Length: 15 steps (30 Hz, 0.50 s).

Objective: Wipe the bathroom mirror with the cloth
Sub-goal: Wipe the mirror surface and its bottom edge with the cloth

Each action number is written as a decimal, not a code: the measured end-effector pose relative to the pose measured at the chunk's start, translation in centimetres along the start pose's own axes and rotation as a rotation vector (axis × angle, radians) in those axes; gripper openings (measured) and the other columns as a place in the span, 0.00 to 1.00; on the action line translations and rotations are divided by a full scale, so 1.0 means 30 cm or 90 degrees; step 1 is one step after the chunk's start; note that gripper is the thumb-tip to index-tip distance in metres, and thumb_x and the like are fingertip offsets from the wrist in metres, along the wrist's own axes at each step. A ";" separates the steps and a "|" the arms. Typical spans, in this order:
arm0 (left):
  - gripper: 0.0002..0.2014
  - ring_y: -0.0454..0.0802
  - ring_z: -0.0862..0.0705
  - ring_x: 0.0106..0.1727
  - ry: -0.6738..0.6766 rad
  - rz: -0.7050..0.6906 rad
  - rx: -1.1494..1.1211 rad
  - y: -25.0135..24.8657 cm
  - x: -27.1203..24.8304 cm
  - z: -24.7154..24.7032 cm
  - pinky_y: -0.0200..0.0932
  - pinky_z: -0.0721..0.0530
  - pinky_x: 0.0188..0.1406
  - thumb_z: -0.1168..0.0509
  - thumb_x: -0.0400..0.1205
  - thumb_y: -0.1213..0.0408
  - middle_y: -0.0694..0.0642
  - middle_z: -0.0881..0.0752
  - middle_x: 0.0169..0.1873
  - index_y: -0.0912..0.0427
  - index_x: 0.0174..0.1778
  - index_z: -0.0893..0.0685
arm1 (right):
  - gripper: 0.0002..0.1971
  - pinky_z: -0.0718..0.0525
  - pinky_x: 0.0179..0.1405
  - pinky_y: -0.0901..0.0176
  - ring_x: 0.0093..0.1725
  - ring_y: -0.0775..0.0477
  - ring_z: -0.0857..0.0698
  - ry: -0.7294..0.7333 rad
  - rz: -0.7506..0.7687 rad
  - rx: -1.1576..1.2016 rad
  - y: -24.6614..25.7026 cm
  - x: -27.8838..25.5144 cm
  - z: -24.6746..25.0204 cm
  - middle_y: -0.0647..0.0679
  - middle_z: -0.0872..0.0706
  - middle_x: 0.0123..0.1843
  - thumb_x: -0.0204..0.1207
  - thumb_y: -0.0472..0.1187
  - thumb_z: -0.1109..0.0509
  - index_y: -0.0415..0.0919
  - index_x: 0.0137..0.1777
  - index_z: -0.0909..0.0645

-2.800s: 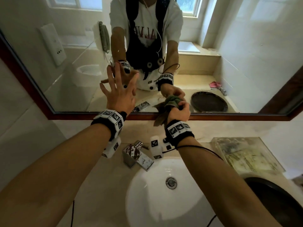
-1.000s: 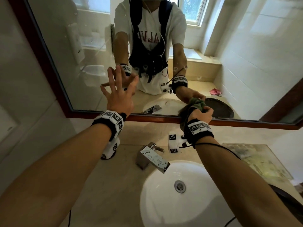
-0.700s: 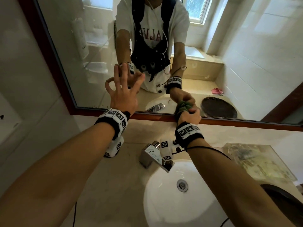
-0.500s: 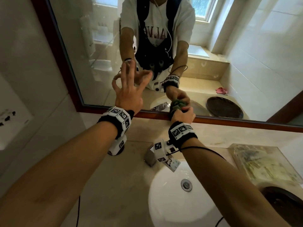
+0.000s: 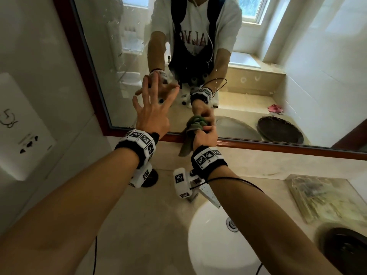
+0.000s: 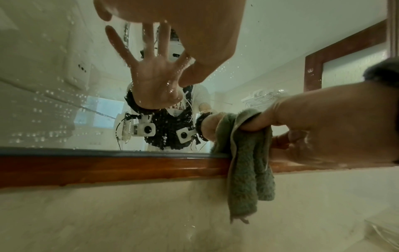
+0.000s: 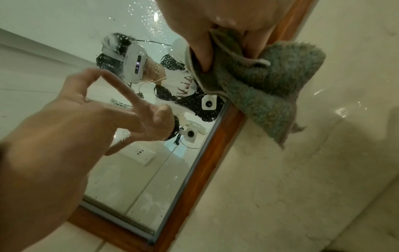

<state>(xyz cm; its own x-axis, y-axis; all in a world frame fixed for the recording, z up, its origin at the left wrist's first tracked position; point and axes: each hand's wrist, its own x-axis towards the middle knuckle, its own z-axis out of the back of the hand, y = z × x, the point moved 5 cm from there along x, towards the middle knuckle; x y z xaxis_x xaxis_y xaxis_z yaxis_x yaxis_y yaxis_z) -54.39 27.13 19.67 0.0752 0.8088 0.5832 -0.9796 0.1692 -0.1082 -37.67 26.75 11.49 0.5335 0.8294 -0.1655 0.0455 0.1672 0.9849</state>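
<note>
The mirror (image 5: pixel 258 86) has a brown wooden frame (image 5: pixel 278 147), and water drops dot its glass (image 6: pixel 54 102). My left hand (image 5: pixel 153 108) is open with fingers spread, the fingertips against the glass near the mirror's lower left. My right hand (image 5: pixel 204 136) grips a bunched green cloth (image 5: pixel 195 126) and holds it against the glass just above the bottom frame. In the left wrist view the loose end of the cloth (image 6: pixel 248 179) hangs down over the frame. The right wrist view shows fingers (image 7: pixel 200 51) curled into the cloth (image 7: pixel 270 95).
Below the mirror runs a beige stone counter with a white basin (image 5: pixel 218 245) and a chrome tap (image 5: pixel 208 193). A clear glass tray (image 5: pixel 325 199) and a dark round dish (image 5: pixel 345 253) sit at the right. A white socket plate (image 5: pixel 23 126) is on the left wall.
My right hand has slid the cloth left along the mirror's bottom edge, closer to my left hand. The left hand stays spread on the glass. The view has shifted left.
</note>
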 end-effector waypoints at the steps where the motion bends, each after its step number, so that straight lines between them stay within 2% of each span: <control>1: 0.51 0.68 0.62 0.83 0.002 0.003 0.000 -0.002 0.001 -0.001 0.82 0.38 0.68 0.34 0.68 0.77 0.63 0.62 0.84 0.35 0.82 0.46 | 0.11 0.13 0.48 0.51 0.47 0.40 0.14 -0.009 -0.001 0.008 0.008 0.002 0.018 0.41 0.14 0.48 0.68 0.35 0.30 0.49 0.35 0.29; 4: 0.49 0.69 0.63 0.83 0.008 0.017 -0.008 -0.007 -0.002 -0.010 0.82 0.39 0.68 0.35 0.68 0.76 0.62 0.62 0.84 0.35 0.81 0.45 | 0.12 0.16 0.46 0.52 0.42 0.43 0.17 -0.039 -0.020 0.030 0.027 0.031 0.096 0.44 0.17 0.43 0.73 0.32 0.32 0.46 0.37 0.31; 8: 0.46 0.69 0.62 0.83 -0.001 0.059 -0.019 -0.029 -0.002 -0.028 0.82 0.39 0.68 0.33 0.70 0.74 0.63 0.62 0.84 0.36 0.80 0.43 | 0.04 0.27 0.43 0.60 0.36 0.48 0.24 -0.094 -0.031 0.017 0.063 0.093 0.253 0.46 0.21 0.40 0.78 0.33 0.35 0.41 0.48 0.27; 10: 0.46 0.69 0.63 0.82 0.017 0.089 -0.025 -0.046 -0.002 -0.037 0.82 0.39 0.69 0.32 0.71 0.73 0.63 0.64 0.84 0.37 0.80 0.44 | 0.06 0.27 0.40 0.60 0.33 0.52 0.26 -0.122 -0.040 0.040 0.078 0.127 0.322 0.49 0.24 0.37 0.78 0.32 0.35 0.41 0.52 0.27; 13: 0.48 0.68 0.66 0.82 0.057 0.140 -0.039 -0.084 -0.009 -0.047 0.81 0.42 0.71 0.30 0.72 0.71 0.63 0.68 0.82 0.38 0.81 0.49 | 0.08 0.29 0.29 0.64 0.32 0.54 0.25 -0.137 -0.044 0.076 0.099 0.174 0.407 0.49 0.24 0.37 0.79 0.32 0.35 0.42 0.54 0.29; 15: 0.51 0.67 0.67 0.82 0.086 0.171 -0.033 -0.110 -0.020 -0.052 0.79 0.43 0.72 0.28 0.72 0.69 0.63 0.70 0.82 0.39 0.82 0.54 | 0.09 0.27 0.32 0.62 0.33 0.51 0.25 -0.152 -0.051 0.085 0.112 0.198 0.460 0.49 0.25 0.38 0.79 0.33 0.35 0.43 0.54 0.31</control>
<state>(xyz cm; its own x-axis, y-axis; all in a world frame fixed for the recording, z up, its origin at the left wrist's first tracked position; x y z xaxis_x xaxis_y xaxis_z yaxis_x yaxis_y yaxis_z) -50.91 26.97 18.42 -0.1578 0.8954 0.4164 -0.9575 -0.0356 -0.2864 -22.69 24.89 14.52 0.7070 0.6644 -0.2422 0.1985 0.1422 0.9697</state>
